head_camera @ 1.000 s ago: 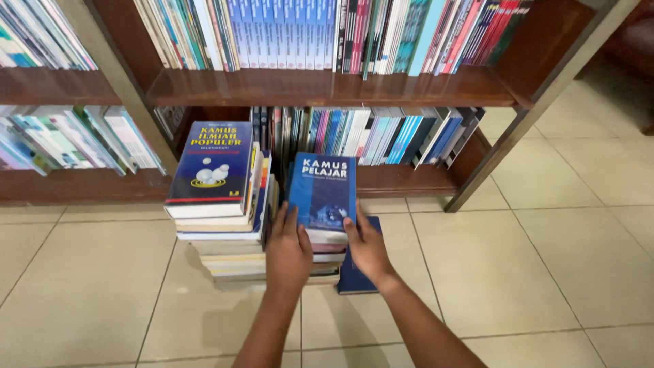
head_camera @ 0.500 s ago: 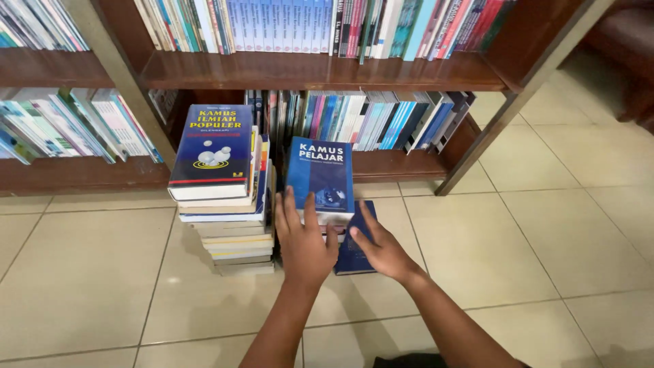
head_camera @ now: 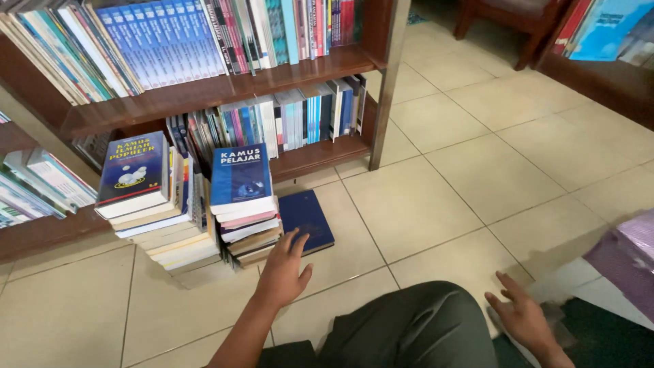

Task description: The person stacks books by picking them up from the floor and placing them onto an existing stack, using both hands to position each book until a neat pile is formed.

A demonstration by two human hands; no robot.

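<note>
Reaching with my left hand [head_camera: 283,272], fingers spread and loose, I touch the near edge of the dark blue book [head_camera: 306,220] lying flat on the tiled floor [head_camera: 436,204], just right of the shorter book stack [head_camera: 244,211]. My right hand [head_camera: 524,317] rests open on the floor, well apart from that stack.

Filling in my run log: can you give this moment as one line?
left hand: open, fingertips at dark blue hardcover book lying on floor | right hand: open, on beige floor tiles
</note>
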